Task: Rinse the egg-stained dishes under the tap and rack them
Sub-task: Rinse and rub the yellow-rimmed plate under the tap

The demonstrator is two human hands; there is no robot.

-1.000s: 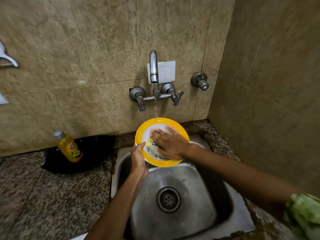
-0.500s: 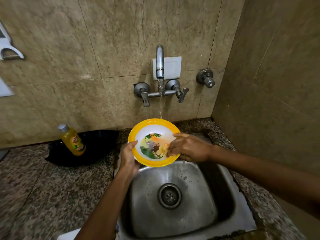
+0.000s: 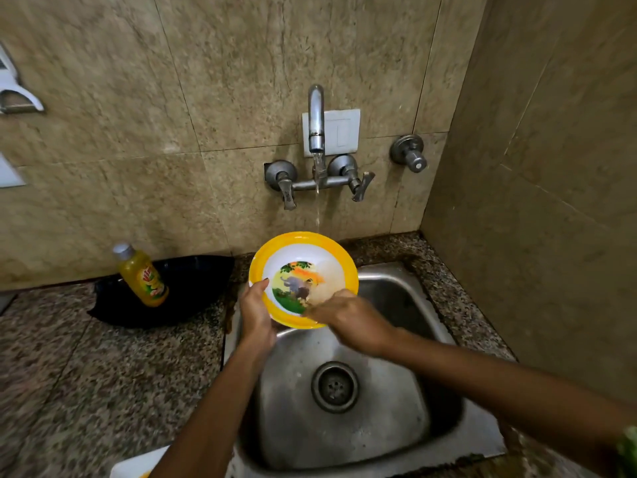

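While wet: glossy round bowl

The bowl has a yellow rim and a white inside with a green, orange and grey animal picture; the dish soap bottle is yellow with a grey cap; the countertop is speckled granite.

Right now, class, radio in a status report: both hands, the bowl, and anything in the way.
Left hand grips yellow-rimmed bowl at its left rim. Right hand at its near edge, blurred. Bowl tilted over sink, tap running. Nothing in the way.
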